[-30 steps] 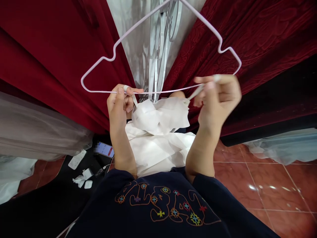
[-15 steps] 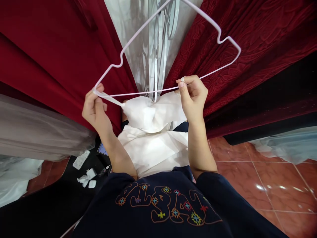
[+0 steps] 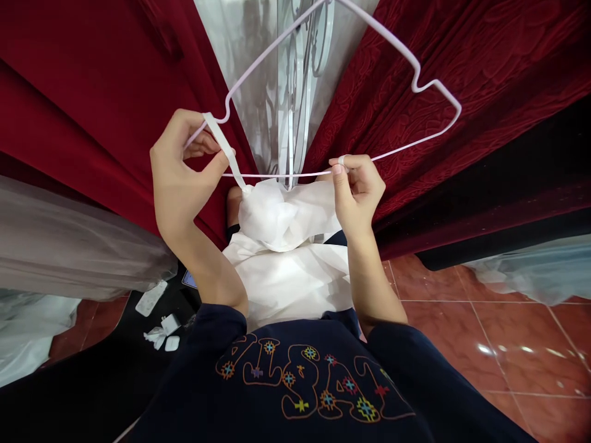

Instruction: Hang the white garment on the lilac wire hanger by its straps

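A pale lilac clothes hanger (image 3: 272,48) is held up before me, its top running out of the upper edge. My left hand (image 3: 187,163) is closed at the hanger's left end, pinching a narrow white strap (image 3: 224,144) that passes over the hanger near its left notch. The strap leads down to a white garment (image 3: 290,277) spread over my lap. My right hand (image 3: 357,187) grips the hanger's lower bar between thumb and forefinger. A whitish band shows at that forefinger's tip; I cannot tell whether it is a strap.
Dark red curtains (image 3: 92,74) hang on both sides, with a sheer white curtain (image 3: 240,37) and white metalwork between them. At the lower left, a white charger (image 3: 170,323) and small items lie on a black surface (image 3: 92,381). Red floor tiles (image 3: 443,332) show at right.
My left hand has moved up and inward along the hanger, bringing the strap from the left corner to beside the notch. The hanger's right end has shifted slightly right and down.
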The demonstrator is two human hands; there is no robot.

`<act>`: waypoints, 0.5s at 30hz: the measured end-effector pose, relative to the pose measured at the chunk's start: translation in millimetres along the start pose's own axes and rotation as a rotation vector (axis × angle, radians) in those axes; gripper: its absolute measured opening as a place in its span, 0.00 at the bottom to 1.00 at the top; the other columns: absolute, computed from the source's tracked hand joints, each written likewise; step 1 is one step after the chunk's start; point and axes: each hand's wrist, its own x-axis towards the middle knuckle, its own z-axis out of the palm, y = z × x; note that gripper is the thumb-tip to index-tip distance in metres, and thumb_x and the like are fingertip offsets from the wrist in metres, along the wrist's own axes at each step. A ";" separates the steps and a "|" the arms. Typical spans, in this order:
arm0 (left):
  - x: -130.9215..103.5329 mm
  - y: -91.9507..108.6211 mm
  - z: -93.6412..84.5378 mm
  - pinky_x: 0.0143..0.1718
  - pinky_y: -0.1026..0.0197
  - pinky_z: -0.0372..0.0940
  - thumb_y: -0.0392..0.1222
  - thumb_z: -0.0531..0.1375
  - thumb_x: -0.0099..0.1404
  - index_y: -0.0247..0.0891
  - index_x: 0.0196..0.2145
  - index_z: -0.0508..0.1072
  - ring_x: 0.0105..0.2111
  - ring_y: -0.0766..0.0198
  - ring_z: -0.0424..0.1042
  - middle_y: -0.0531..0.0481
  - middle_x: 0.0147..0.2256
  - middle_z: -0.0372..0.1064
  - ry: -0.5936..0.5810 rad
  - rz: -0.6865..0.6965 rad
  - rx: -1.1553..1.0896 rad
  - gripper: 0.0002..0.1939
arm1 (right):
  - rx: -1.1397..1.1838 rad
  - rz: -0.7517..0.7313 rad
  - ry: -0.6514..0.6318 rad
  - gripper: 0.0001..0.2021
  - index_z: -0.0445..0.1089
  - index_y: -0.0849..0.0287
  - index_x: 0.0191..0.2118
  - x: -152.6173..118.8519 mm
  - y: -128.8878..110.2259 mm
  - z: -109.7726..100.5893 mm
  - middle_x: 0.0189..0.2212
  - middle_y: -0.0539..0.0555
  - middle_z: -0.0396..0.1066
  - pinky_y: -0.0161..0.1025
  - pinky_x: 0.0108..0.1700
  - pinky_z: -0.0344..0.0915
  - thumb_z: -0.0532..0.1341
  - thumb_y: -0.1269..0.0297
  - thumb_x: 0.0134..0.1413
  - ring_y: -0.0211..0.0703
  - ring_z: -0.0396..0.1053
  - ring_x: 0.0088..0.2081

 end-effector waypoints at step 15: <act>-41.6 -27.2 55.6 0.35 0.53 0.57 0.61 0.45 0.88 0.42 0.35 0.63 0.30 0.64 0.69 0.51 0.29 0.66 0.442 -0.206 -0.721 0.27 | 0.209 -0.039 -0.016 0.09 0.83 0.47 0.51 0.8 -27.6 -3.5 0.43 0.49 0.82 0.36 0.37 0.68 0.65 0.59 0.73 0.32 0.74 0.37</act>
